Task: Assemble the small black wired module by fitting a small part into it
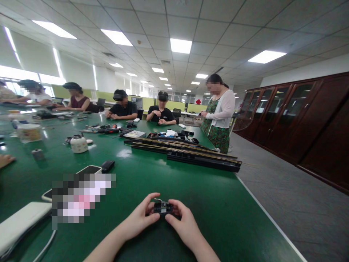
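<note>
Between my hands, just above the green table (131,193), is a small black device (163,208) with a pale, shiny part in its middle. Its exact kind is too small to make out. My left hand (145,213) grips its left end, thumb at the near edge and fingers behind. The right end is held by my right hand (181,216) in the same manner, its thumb along the near side. A thin, light strip sticks up at the device's upper left. My fingers hide both ends.
Long black rails with thin brass-coloured rods (201,160) lie ahead. To the left are a phone (89,169), a black case (108,166), a white power bank (21,222) with a cable, and a jar (79,144). Several people sit across the table; one person (218,112) stands at its right edge.
</note>
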`<state>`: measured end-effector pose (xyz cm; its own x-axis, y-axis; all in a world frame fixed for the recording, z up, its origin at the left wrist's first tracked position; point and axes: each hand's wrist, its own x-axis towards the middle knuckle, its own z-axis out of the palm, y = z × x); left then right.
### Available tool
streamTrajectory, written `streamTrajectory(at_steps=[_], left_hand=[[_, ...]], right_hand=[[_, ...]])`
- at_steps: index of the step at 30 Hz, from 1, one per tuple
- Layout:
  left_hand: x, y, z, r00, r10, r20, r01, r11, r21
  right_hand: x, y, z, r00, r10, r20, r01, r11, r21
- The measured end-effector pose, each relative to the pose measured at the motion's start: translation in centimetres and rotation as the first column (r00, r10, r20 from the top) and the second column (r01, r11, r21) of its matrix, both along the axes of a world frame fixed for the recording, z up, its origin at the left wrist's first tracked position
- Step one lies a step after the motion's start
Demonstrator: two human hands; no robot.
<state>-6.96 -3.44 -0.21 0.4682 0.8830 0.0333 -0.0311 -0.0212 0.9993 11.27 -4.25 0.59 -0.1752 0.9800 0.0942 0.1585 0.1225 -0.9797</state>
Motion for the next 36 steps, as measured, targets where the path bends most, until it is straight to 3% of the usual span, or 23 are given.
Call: streamTrajectory(at_steps=[15, 36], left_hand=[[0.4, -0.4, 1.3, 0.999, 0.012, -0.041, -0.012, 1.000, -0.005], [0.1, -0.2, 0.5, 1.000, -0.029, -0.004, 0.029, 1.000, -0.001]], right_hand=[[0.0, -0.1, 0.3, 1.000, 0.005, 0.020, -0.005, 1.000, 0.010], [0.1, 0.1, -0.1, 0.998, 0.025, 0.061, -0.026, 1.000, 0.012]])
